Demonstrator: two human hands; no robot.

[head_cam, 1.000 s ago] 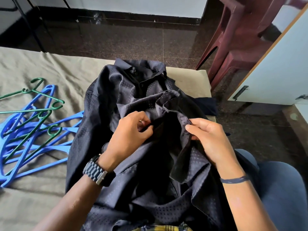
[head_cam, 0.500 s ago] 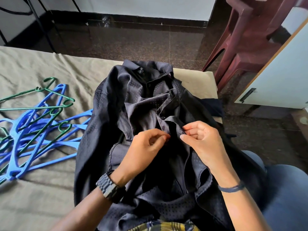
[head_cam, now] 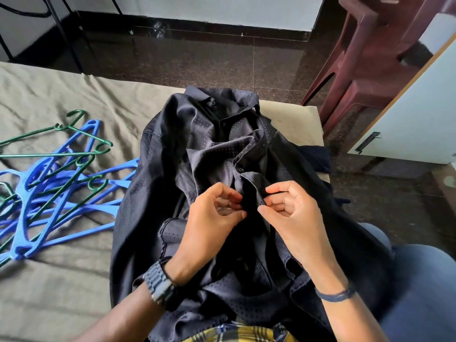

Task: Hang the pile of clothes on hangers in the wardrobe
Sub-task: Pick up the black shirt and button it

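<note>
A dark dotted button-up shirt (head_cam: 170, 174) lies crumpled on the bed in front of me, collar toward the far edge. My left hand (head_cam: 209, 225) and my right hand (head_cam: 293, 213) meet over its front placket, just below a fastened button. Each hand pinches one edge of the placket with thumb and fingertips. A yellow plaid garment (head_cam: 234, 334) peeks out beneath the shirt at the bottom edge. A tangle of blue hangers (head_cam: 44, 201) and green wire hangers (head_cam: 81, 149) lies on the bed to the left.
An olive bedsheet (head_cam: 61, 287) covers the bed. A maroon plastic chair (head_cam: 370, 60) stands at the far right on the dark floor. A white wardrobe door (head_cam: 414, 119) with a black handle is at the right. My jeans-clad knee (head_cam: 424, 280) is at lower right.
Both hands slid lower down the shirt front and came close together on the placket. The shirt's upper front now lies flatter, with a button showing closed above my fingers.
</note>
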